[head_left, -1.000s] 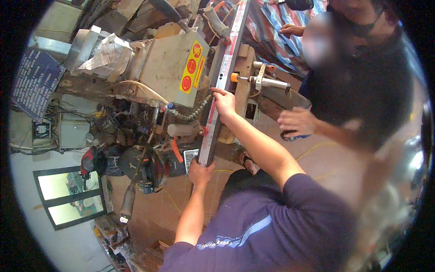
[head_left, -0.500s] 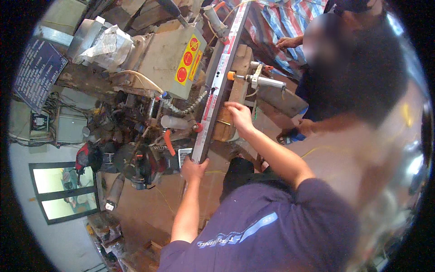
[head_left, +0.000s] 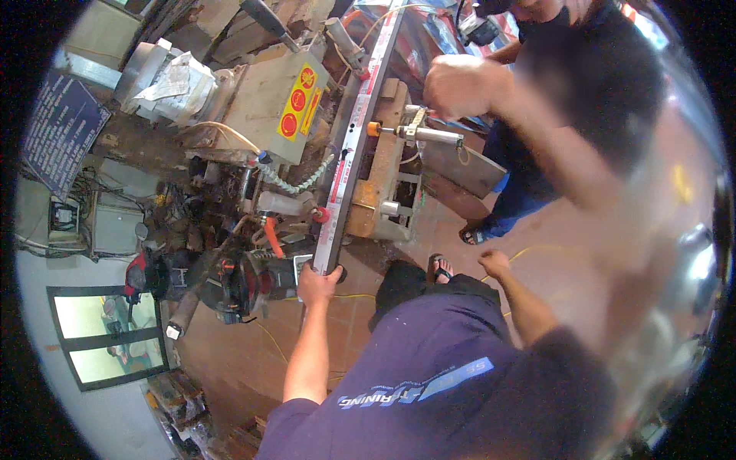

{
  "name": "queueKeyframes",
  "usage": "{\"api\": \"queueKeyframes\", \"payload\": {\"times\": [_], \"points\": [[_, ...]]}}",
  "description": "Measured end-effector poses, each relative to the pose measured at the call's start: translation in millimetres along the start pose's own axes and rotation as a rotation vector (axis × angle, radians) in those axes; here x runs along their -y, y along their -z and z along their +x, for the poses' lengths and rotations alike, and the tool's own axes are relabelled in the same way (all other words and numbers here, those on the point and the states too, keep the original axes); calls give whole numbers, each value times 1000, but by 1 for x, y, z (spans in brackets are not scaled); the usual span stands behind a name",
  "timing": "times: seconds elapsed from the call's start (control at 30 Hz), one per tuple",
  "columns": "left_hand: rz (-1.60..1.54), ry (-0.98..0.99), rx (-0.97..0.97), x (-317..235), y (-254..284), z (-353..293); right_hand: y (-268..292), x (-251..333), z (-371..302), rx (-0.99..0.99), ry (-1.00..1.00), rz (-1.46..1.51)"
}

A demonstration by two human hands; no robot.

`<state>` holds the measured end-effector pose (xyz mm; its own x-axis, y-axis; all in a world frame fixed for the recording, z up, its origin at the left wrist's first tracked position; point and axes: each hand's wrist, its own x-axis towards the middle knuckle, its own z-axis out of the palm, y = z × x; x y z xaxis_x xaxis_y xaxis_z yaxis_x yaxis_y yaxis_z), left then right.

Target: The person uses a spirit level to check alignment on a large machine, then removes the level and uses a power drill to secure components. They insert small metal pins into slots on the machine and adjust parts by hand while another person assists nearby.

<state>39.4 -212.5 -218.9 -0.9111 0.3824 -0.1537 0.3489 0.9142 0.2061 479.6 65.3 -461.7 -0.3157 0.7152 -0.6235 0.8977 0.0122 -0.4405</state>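
A long metal profile (head_left: 346, 165) with red and white protective film lies slantwise on the machine bed. My left hand (head_left: 318, 284) is wrapped round its near end. Red-tipped clamp cylinders (head_left: 285, 202) stand along the profile's left side. From the right, a metal cylinder (head_left: 433, 136) with an orange tip points at the profile; I cannot tell whether it touches. My right hand (head_left: 495, 263) hangs away from the profile, over the floor at my right side, its fingers curled in with nothing visible in them.
A grey machine housing (head_left: 268, 100) with yellow and red warning labels stands left of the profile. A co-worker (head_left: 590, 100) stands at the far right, one blurred hand (head_left: 464, 84) raised near the cylinder. A yellow cord (head_left: 529, 249) crosses the tiled floor.
My right hand has left the profile's right side and drawn back toward me. My left hand stays on the near end. The co-worker's arm has come up over the machine.
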Motion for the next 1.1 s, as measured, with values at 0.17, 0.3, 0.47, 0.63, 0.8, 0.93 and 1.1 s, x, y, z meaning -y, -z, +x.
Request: {"api": "queueKeyframes", "payload": {"times": [0.17, 0.3, 0.47, 0.63, 0.8, 0.93, 1.1], "points": [[22, -28, -15, -1, 1, 0, -31, -135, 0, 210, -275, -152], [47, 0, -18, -6, 6, -3, -43, -173, -10, 77, -190, -130], [-1, 17, 34, -8, 10, -6, -32, -118, -14, 12, -269, 168], [29, -10, -2, -3, 6, -4, -15, -39, -14, -17, -116, 283], [16, -12, 0, 4, 0, -1, -8, -9, -7, 44, -19, 131], [42, -2, -21, 7, -5, 0, -4, -10, -2, 181, -69, 122], [46, 41, 24, 6, -5, 1, 20, 52, -12, 207, 158, -178]]}}
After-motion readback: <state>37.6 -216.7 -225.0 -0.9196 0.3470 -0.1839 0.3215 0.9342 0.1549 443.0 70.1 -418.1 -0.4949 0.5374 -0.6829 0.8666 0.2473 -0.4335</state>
